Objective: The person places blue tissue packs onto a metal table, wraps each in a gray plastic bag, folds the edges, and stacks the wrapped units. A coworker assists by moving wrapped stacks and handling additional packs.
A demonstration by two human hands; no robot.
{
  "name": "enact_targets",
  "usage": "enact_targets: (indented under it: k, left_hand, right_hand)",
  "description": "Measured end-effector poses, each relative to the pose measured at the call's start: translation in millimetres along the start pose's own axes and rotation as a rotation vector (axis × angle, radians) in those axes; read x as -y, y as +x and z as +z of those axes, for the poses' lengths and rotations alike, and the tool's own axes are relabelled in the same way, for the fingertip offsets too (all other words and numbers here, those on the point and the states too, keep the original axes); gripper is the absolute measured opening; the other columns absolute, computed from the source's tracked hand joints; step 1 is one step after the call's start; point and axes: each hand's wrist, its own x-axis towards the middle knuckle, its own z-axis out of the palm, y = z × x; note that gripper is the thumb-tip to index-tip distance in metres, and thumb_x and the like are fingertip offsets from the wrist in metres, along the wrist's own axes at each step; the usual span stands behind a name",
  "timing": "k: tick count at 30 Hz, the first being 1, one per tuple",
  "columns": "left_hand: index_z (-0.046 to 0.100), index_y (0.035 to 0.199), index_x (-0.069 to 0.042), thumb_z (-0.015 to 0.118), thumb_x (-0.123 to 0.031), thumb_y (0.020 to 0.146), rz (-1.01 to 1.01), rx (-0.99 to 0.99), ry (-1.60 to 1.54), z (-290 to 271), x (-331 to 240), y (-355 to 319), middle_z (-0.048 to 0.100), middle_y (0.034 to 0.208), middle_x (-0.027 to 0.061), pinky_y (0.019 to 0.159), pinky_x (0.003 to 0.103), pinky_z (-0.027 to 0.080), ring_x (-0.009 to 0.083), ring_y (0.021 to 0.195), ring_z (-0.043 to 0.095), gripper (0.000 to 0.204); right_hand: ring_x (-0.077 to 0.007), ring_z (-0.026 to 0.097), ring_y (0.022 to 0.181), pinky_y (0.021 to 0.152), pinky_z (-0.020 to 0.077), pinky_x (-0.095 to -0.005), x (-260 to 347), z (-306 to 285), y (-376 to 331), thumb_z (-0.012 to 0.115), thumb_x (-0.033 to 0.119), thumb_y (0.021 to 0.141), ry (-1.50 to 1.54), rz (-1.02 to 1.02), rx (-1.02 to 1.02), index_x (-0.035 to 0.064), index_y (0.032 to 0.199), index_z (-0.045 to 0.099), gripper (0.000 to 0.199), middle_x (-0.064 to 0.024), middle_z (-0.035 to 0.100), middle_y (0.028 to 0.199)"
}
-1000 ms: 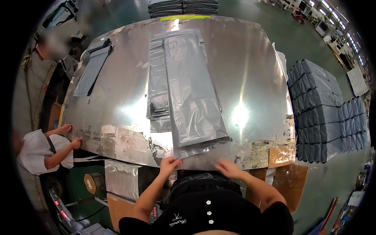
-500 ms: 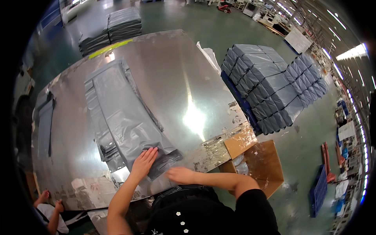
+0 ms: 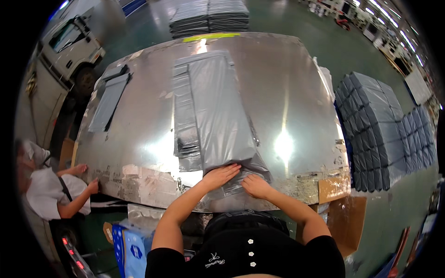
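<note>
Before me a long grey plastic bag (image 3: 218, 111) lies on a stack of similar bags (image 3: 184, 116) on the metal-topped table. The stack's left side shows beneath it, with dark folded ends low down. My left hand (image 3: 223, 174) rests on the bag's near end, its fingers stretched out together and pressing the film. Beside it, my right hand (image 3: 255, 186) has its fingers curled at the near right corner, where thin, see-through film bunches up. It appears to grip that edge, though the fingertips are partly hidden.
Folded grey bags (image 3: 109, 102) lie at the table's left. A person (image 3: 58, 190) stands with hands at the left edge. Wrapped grey bundles stand on the right (image 3: 371, 129) and beyond the far edge (image 3: 208, 18). A cardboard box (image 3: 350, 222) sits near right; a truck (image 3: 69, 51) is far left.
The view has turned left, showing more of the truck and the person. My right hand has moved from the table's near edge onto the bag's corner; my left hand stays on the bag.
</note>
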Motion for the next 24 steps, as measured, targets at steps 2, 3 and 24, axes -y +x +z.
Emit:
enact_targets:
  k: [2, 3, 24]
  left_hand:
    - [0.037, 0.14, -0.001, 0.042, -0.012, 0.088, -0.029, -0.031, -0.111, 1, -2, -4, 0.029, 0.152, 0.0092, 0.111, 0.031, 0.033, 0.0212, 0.14, 0.031, 0.053]
    - [0.037, 0.14, -0.001, 0.042, -0.012, 0.088, -0.047, -0.046, -0.156, -1, 0, -5, 0.03, 0.152, 0.0097, 0.11, 0.032, 0.034, 0.0214, 0.139, 0.032, 0.053]
    - [0.043, 0.138, -0.003, 0.045, -0.006, 0.088, -0.171, -0.05, -0.513, 3, 1, -18, 0.038, 0.148, 0.0116, 0.113, 0.038, 0.031, 0.0264, 0.138, 0.034, 0.05]
  right_hand:
    - [-0.0268, 0.053, 0.088, 0.078, 0.0441, -0.0359, 5, -13, 8, 0.067, 0.022, 0.069, 0.068, -0.035, -0.032, 0.0044, 0.104, 0.058, 0.041, -0.0095, 0.053, 0.089]
    - [-0.0264, 0.053, 0.088, 0.078, 0.0442, -0.0359, 8, -20, 11, 0.065, 0.022, 0.07, 0.019, -0.107, 0.003, 0.0046, 0.104, 0.058, 0.038, -0.0089, 0.054, 0.089]
    - [-0.0337, 0.051, 0.091, 0.082, 0.0427, -0.0409, -11, -25, 28, 0.066, 0.02, 0.068, 0.25, -0.082, -0.033, -0.0001, 0.109, 0.052, 0.048, -0.0159, 0.051, 0.098]
